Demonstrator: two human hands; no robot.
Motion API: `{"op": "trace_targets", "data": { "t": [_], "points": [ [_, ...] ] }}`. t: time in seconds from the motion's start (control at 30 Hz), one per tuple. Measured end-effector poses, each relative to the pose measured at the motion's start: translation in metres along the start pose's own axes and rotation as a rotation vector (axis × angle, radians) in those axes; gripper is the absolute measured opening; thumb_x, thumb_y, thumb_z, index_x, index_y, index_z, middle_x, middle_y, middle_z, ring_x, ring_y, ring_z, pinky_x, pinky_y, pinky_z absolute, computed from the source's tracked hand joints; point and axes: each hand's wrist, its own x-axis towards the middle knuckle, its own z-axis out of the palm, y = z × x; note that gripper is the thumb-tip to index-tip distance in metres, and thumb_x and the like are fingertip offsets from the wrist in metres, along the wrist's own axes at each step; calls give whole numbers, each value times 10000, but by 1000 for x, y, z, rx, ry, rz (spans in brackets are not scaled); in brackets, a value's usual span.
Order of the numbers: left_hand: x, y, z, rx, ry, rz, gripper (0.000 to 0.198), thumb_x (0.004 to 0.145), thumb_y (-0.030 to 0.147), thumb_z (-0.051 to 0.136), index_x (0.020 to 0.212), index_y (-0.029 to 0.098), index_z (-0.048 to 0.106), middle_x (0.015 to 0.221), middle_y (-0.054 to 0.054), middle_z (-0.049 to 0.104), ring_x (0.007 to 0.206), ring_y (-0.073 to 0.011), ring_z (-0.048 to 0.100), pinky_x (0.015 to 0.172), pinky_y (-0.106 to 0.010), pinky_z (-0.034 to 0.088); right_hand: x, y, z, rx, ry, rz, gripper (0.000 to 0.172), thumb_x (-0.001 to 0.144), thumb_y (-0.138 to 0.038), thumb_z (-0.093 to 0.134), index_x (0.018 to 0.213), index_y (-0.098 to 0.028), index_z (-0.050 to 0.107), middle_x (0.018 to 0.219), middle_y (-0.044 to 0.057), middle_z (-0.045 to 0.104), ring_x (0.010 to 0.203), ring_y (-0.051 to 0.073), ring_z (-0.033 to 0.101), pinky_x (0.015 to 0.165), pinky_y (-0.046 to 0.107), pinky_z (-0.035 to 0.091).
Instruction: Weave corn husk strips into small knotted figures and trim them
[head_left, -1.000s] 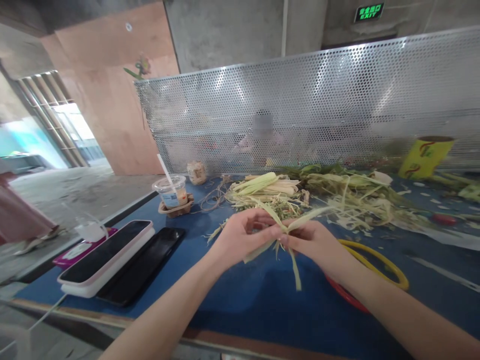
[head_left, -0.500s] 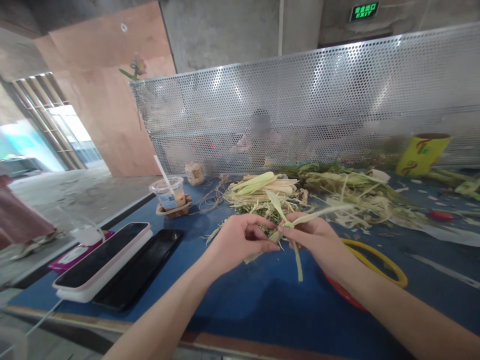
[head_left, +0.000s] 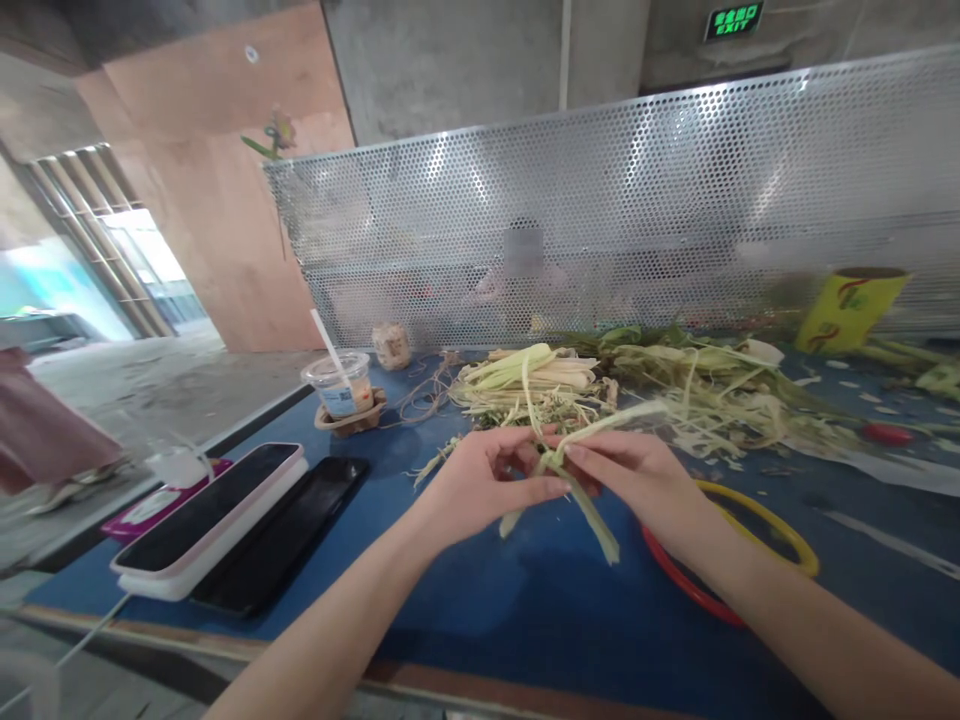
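My left hand (head_left: 484, 480) and my right hand (head_left: 637, 480) meet over the blue table (head_left: 525, 600), both pinched on pale green husk strips (head_left: 592, 510). The strips cross between my fingertips; one end hangs down toward the table, another sticks out to the upper right. Behind my hands lies a pile of corn husks and strips (head_left: 600, 385).
At the left lie a phone in a white case (head_left: 206, 510), a black phone (head_left: 289, 540) and a pink packet (head_left: 161, 500). A plastic cup with a spoon (head_left: 341, 385) stands behind them. A yellow ring (head_left: 757, 520) and a red ring (head_left: 686, 585) lie under my right forearm. A perforated metal screen (head_left: 637, 200) backs the table; a yellow cup (head_left: 847, 305) stands far right.
My hands have turned the strips between the fingers; the hanging end now points down and to the right, and a thin strip stands up above my hands.
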Motion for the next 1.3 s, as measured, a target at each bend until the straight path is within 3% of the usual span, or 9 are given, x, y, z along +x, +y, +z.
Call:
{"op": "trace_targets", "data": {
  "t": [0.1, 0.2, 0.43, 0.53, 0.67, 0.77, 0.83, 1.03, 1.3],
  "points": [
    [3, -6, 6, 4, 106, 36, 487, 614, 339, 689, 1066, 180, 599, 676, 7, 560, 594, -90, 478, 554, -206, 386, -1, 4, 3, -25, 79, -102, 121, 693, -309, 607, 710, -253, 712, 785, 19, 638, 706, 152, 566, 613, 267, 455],
    [3, -7, 8, 67, 157, 29, 339, 612, 373, 680, 876, 161, 683, 626, -1, 571, 562, -95, 467, 521, -209, 382, -1, 7, 2, -41, 116, -149, 113, 685, -324, 619, 726, -258, 701, 842, 29, 609, 790, 179, 555, 650, 293, 458],
    [3, -6, 13, -13, 119, 2, 337, 634, 380, 666, 877, 147, 681, 553, 9, 533, 487, -71, 391, 467, -201, 351, 0, 8, -1, -71, 199, -169, 156, 661, -345, 644, 605, -200, 645, 784, 46, 545, 755, 185, 523, 590, 290, 434],
    [2, -5, 14, 123, 179, 31, 303, 678, 408, 616, 788, 137, 695, 530, 12, 529, 483, -73, 389, 450, -194, 307, 0, 7, 1, -49, 158, -168, 158, 674, -349, 631, 603, -209, 646, 779, 36, 535, 711, 165, 514, 560, 279, 422],
    [1, -4, 14, 277, 242, 112, 284, 720, 391, 577, 848, 168, 698, 714, -20, 640, 629, -128, 502, 550, -209, 371, 0, 5, 1, -32, 175, -122, 151, 658, -343, 639, 602, -205, 665, 788, 45, 560, 740, 177, 527, 586, 292, 430],
    [0, -2, 14, 326, 239, 100, 269, 725, 385, 574, 797, 162, 706, 604, -14, 609, 568, -115, 479, 523, -208, 363, 0, 4, -1, -23, 165, -109, 141, 660, -334, 640, 635, -202, 683, 808, 48, 583, 752, 177, 538, 607, 294, 438],
    [2, -2, 14, 261, 219, 70, 267, 712, 390, 586, 744, 153, 704, 542, -3, 572, 507, -94, 443, 488, -203, 355, 1, 3, -1, -25, 155, -96, 153, 667, -342, 636, 665, -199, 689, 812, 50, 593, 734, 172, 534, 589, 289, 440],
    [6, -4, 14, -129, 134, 4, 246, 668, 356, 644, 781, 141, 686, 636, -14, 619, 463, -57, 455, 505, -203, 405, 0, 0, 1, 29, 171, -116, 151, 640, -344, 650, 594, -204, 682, 719, 43, 582, 677, 167, 533, 559, 284, 455],
    [4, -4, 11, -182, 81, -42, 194, 674, 323, 646, 736, 142, 672, 660, -26, 642, 457, -51, 446, 482, -193, 389, -2, 4, -2, -12, 327, -185, 102, 657, -336, 657, 655, -250, 711, 700, 26, 621, 703, 178, 554, 558, 275, 440]
  ]
}}
